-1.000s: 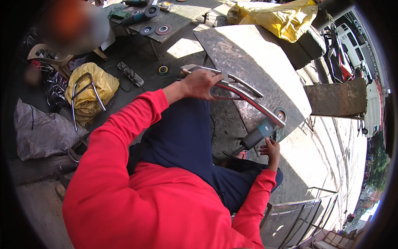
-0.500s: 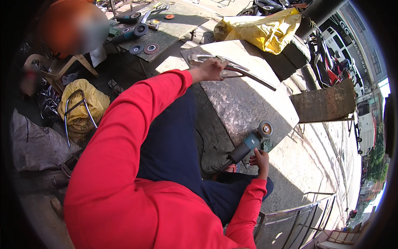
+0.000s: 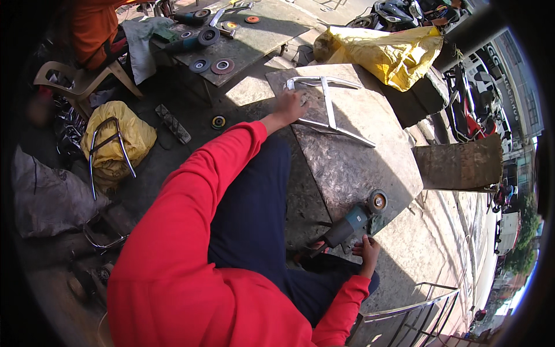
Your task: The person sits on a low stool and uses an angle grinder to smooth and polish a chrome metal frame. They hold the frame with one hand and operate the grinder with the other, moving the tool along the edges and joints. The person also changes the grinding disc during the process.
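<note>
A shiny metal tube frame [image 3: 330,107], with side bars joined by a crossbar, lies on the scuffed metal-topped work board [image 3: 352,168]. My left hand [image 3: 289,108] is closed around its left end, which the hand partly hides. On the board's near right corner rests a teal and black angle grinder [image 3: 347,224] with a round disc [image 3: 378,201] facing up. Just below the grinder's body, my right hand [image 3: 367,253] hovers with loosely bent fingers and nothing visible in it.
A second table [image 3: 248,43] at the far left holds grinders and discs; a person in orange [image 3: 92,34] sits beside it. Left stand a yellow sack [image 3: 118,144] with a bent tube frame and a grey sack [image 3: 46,196]. A metal rack [image 3: 410,312] stands lower right.
The tube frame has turned from tilted on edge to lying flatter, its crossbar now showing. My left hand stayed at its left end. My right hand dropped slightly away from the grinder.
</note>
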